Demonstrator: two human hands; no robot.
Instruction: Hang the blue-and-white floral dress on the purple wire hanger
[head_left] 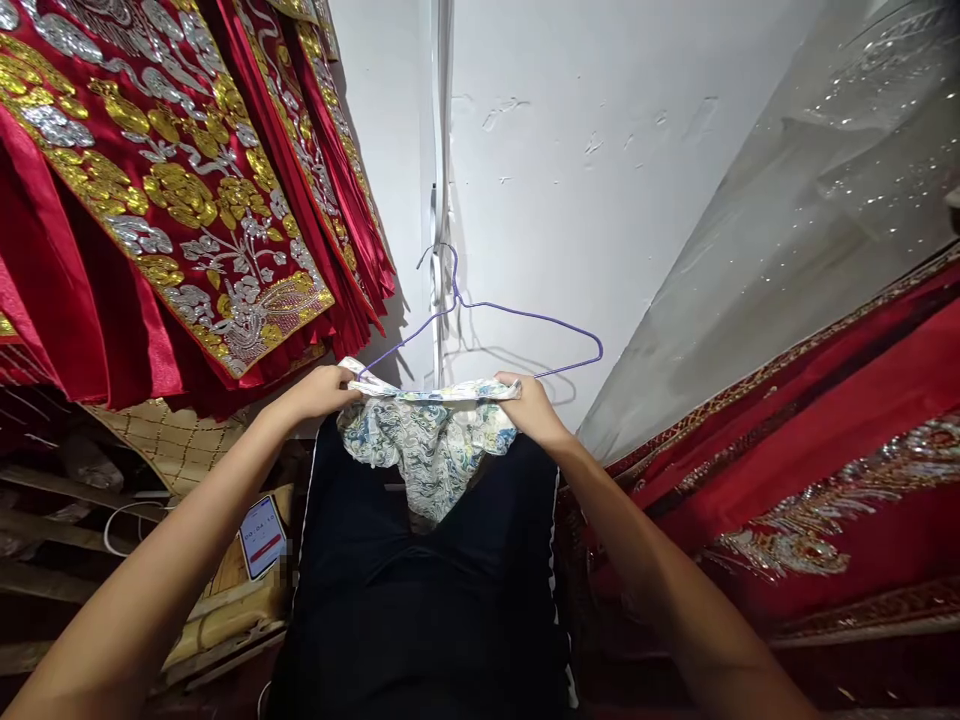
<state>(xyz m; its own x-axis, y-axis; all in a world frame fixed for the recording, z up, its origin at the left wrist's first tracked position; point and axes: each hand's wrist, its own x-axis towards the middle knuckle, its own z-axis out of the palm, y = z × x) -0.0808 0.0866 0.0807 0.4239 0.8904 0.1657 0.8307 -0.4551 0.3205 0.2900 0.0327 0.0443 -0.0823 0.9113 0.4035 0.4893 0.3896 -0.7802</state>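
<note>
A light garment with a blue, green and yellow floral print (431, 450) hangs between my two hands. My left hand (324, 390) pinches the left end of its top band, and my right hand (529, 408) grips the right end. A purple wire hanger (525, 312) rises above the band, its hook pointing up and its left arm running down to the cloth by my left fingers. The hanger's right arm shows bare above my right hand. Part of its lower bar is hidden behind the fabric.
Red garments with gold and silver embroidery (187, 190) hang at the upper left. To the right are a sheer sparkling white cloth (795, 230) and red beaded fabric (862, 430). A phone showing a timer (262, 538) lies lower left by bamboo slats (225, 620). Ahead stands a white wall (585, 150).
</note>
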